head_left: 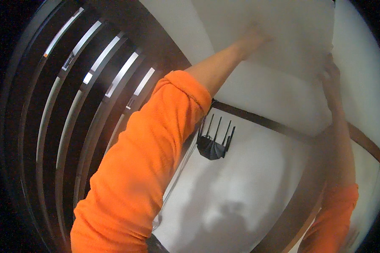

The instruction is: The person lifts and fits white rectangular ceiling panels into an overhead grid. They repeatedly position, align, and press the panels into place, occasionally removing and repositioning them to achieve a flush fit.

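The pale surface point(291, 63) fills the upper part of the view, with the left hand point(254, 40) stretched up toward its middle and the right hand point(331, 74) raised at its right side; both hands are blurred, so I cannot tell whether either grasps something or only touches it. Behind them come bare forearms and orange sleeves point(135, 164). Farther out, a dark strip point(257, 120) runs beneath that surface, a black router point(211, 148) with upright antennas sits on the white wall point(257, 173) below, and dark slats point(63, 105) curve along the left.
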The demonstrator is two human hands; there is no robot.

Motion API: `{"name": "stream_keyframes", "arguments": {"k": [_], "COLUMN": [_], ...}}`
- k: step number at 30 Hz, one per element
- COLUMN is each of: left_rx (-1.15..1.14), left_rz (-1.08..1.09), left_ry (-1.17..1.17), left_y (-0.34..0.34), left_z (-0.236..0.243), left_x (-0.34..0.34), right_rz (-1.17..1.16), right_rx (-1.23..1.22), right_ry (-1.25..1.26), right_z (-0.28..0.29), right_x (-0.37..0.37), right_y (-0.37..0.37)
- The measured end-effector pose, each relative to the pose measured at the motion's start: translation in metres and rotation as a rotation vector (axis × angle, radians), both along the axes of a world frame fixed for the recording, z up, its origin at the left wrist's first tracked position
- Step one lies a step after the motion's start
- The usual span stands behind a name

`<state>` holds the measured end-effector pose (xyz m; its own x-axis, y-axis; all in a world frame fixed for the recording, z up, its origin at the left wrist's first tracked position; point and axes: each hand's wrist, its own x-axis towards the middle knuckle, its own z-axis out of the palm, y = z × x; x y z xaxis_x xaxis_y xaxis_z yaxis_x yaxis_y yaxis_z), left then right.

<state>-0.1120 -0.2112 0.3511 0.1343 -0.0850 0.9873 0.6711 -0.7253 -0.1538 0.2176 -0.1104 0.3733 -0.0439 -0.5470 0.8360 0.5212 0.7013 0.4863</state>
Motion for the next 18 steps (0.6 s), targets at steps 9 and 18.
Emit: {"name": "stream_keyframes", "arguments": {"k": [9, 18], "left_rx": [0.076, -0.074], "left_rz": [0.285, 0.223], "left_ry": [0.092, 0.100], "left_y": [-0.025, -0.003], "left_z": [0.015, 0.022], "left_x": [-0.025, -0.031], "right_rz": [0.155, 0.154], "right_rx": [-0.063, -0.126], "right_ry": [-0.108, -0.149], "right_z": [0.019, 0.009], "right_x": [0.007, 0.014], "right_y": [0.013, 0.017]}}
